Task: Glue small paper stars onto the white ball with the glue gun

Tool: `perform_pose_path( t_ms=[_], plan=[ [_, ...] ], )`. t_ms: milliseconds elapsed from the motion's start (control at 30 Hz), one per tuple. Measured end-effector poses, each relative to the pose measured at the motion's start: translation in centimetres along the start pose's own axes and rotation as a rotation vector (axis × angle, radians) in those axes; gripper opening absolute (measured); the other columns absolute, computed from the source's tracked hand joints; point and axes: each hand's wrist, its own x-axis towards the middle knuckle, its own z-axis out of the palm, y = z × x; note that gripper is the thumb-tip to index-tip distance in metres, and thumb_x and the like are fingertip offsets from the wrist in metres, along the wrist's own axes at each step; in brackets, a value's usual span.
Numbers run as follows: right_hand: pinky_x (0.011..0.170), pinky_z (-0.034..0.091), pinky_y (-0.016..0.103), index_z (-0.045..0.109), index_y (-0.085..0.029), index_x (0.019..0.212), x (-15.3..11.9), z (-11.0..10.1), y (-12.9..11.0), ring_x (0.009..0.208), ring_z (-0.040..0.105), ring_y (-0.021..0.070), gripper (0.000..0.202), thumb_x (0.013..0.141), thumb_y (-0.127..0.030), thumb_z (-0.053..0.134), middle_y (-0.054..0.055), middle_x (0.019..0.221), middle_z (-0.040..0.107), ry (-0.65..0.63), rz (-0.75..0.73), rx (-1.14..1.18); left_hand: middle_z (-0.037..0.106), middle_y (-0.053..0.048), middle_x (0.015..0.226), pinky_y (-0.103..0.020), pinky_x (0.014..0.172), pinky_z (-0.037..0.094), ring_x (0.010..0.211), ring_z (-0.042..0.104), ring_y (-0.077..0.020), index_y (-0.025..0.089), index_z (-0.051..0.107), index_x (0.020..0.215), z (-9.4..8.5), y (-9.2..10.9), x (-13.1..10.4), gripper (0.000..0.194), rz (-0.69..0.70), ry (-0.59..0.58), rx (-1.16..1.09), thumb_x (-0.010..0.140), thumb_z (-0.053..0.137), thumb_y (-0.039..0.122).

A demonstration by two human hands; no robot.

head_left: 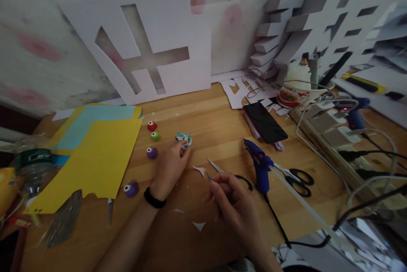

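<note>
A small round white piece point(187, 137) with blue-green stars is in the fingers of my left hand point(170, 166), just above or on the table. My right hand point(233, 204) pinches a tiny bluish sliver point(208, 176) between thumb and fingertip; its exact kind is too small to tell. Partly hidden behind that hand lie scissors point(215, 165), blade tip towards the left. A white paper scrap point(199, 171) lies between my hands. Left of my left hand stand craft punches: red point(151, 126), green point(155, 136), and purple ones point(151, 152).
A blue glue gun point(262, 170) and black-handled scissors point(299, 178) lie at right, near a phone point(265, 121) and a power strip point(327, 132). Yellow sheets point(95, 157) cover the left side. A white cut-out board point(171, 30) leans at the back.
</note>
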Motion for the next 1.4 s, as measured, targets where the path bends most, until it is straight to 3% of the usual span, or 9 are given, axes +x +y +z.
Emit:
perform_pose_path(
  t_ms=[200,367,633,733,867,1000,1167,1400],
  plan=[
    [0.040,0.038,0.018,0.056,-0.021,0.092,0.1,0.0,0.1,0.041,0.049,0.0073,0.033,0.092,-0.054,0.057,-0.002,0.066,0.065,0.008,0.013,0.004,0.060,0.002,0.054,-0.026,0.052,0.029,0.051,0.053,-0.0159,0.016,0.071,0.098,0.9,-0.5,0.4,0.032,0.007,-0.029,-0.182,0.090,0.054,0.042],
    [0.039,0.039,0.018,0.055,-0.020,0.093,0.2,-0.2,0.2,0.041,0.050,0.0078,0.032,0.093,-0.053,0.056,-0.001,0.067,0.066,-0.022,-0.010,-0.031,0.059,0.002,0.053,-0.026,0.051,0.030,0.050,0.051,-0.0145,0.018,0.070,0.078,0.0,-1.1,-1.1,0.029,-0.001,-0.058,-0.231,0.086,0.058,0.044],
    [0.039,0.037,0.017,0.054,-0.020,0.096,-0.5,0.2,0.7,0.043,0.049,0.0068,0.028,0.095,-0.048,0.056,0.000,0.069,0.067,-0.052,0.001,-0.063,0.061,0.002,0.057,-0.027,0.054,0.033,0.053,0.052,-0.0151,0.018,0.075,0.096,-1.9,-3.7,-2.6,0.030,0.023,-0.068,-0.237,0.085,0.058,0.040],
    [0.039,0.037,0.017,0.055,-0.019,0.094,-0.5,0.7,1.2,0.042,0.050,0.0068,0.029,0.094,-0.048,0.057,-0.001,0.068,0.066,-0.077,0.021,-0.084,0.060,0.004,0.059,-0.026,0.054,0.036,0.054,0.053,-0.0147,0.020,0.073,0.105,-2.7,-4.4,-4.0,0.031,0.004,0.003,-0.264,0.084,0.061,0.039],
    [0.039,0.037,0.020,0.056,-0.019,0.090,0.3,1.2,2.0,0.041,0.050,0.0086,0.031,0.094,-0.050,0.055,-0.001,0.066,0.066,-0.075,0.038,-0.157,0.058,0.004,0.056,-0.025,0.054,0.040,0.052,0.053,-0.0137,0.020,0.073,0.095,-3.1,-4.9,-7.4,0.026,-0.055,0.114,-0.386,0.085,0.059,0.040],
    [0.053,0.044,0.023,0.063,-0.018,0.088,1.2,1.4,2.6,0.059,0.064,0.0150,0.022,0.094,-0.037,0.054,0.002,0.068,0.070,-0.142,-0.012,-0.434,0.063,0.003,0.058,-0.024,0.054,0.044,0.052,0.056,-0.0131,0.020,0.073,0.086,-2.2,-5.3,-10.2,0.021,-0.086,0.176,-0.502,0.084,0.060,0.036],
    [0.057,0.044,0.025,0.064,-0.019,0.085,1.5,1.7,2.7,0.066,0.067,0.0182,0.019,0.092,-0.031,0.051,0.004,0.072,0.072,-0.219,0.010,-0.672,0.064,0.003,0.060,-0.023,0.056,0.047,0.053,0.058,-0.0128,0.019,0.073,0.083,-0.3,-6.1,-11.5,0.018,-0.151,0.332,-0.602,0.083,0.063,0.034],
    [0.060,0.047,0.028,0.064,-0.019,0.085,1.2,0.3,1.1,0.067,0.068,0.0209,0.023,0.089,-0.039,0.052,0.006,0.073,0.074,-0.063,-0.032,-0.702,0.072,0.000,0.069,-0.024,0.059,0.051,0.058,0.063,-0.0139,0.019,0.073,0.084,0.7,-6.5,-12.1,0.018,-0.146,0.340,-0.675,0.084,0.064,0.034]
  ],
)
